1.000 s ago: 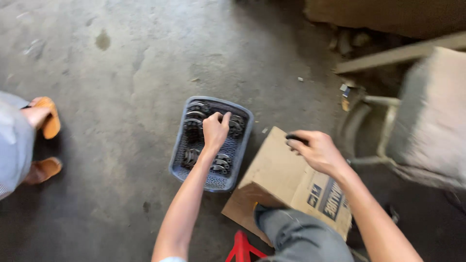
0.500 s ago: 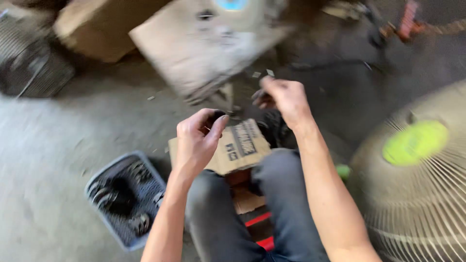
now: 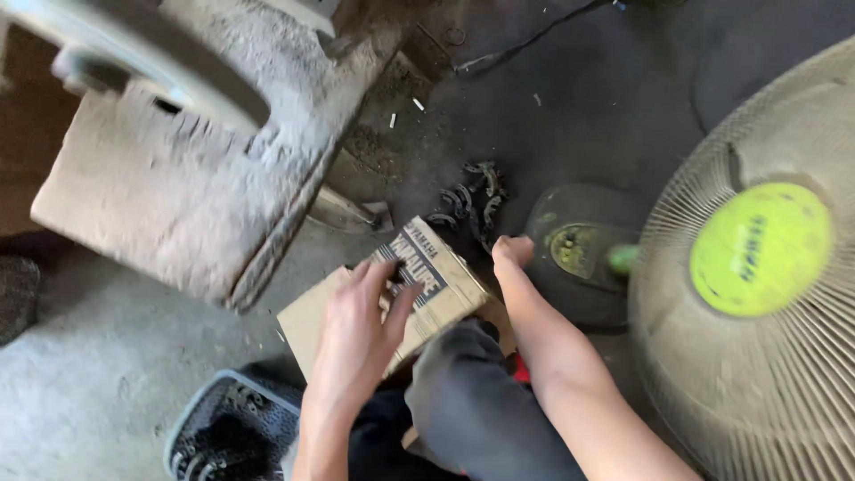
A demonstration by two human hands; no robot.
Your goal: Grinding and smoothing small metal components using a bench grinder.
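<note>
My left hand (image 3: pixel 361 331) lies flat on top of a brown cardboard box (image 3: pixel 427 287), fingers apart and holding nothing that I can see. The box leans against my knee in dark grey trousers (image 3: pixel 472 405). My right hand (image 3: pixel 511 253) is curled into a fist just past the box's far corner, knuckles down near the floor; what is inside it is hidden. A small heap of dark metal chain-like parts (image 3: pixel 469 201) lies on the floor just beyond that fist.
A grey plastic basket (image 3: pixel 198 419) with dark metal parts sits at the lower left. A large standing fan (image 3: pixel 793 383) with a green hub (image 3: pixel 760 249) fills the right side, its round base (image 3: pixel 579 254) beside my right hand. A dusty grey slab (image 3: pixel 196 187) stands at the upper left.
The view has swung further right and down. My left hand dropped from a raised pinch onto the box top. My right hand lowered to the floor beside the metal parts.
</note>
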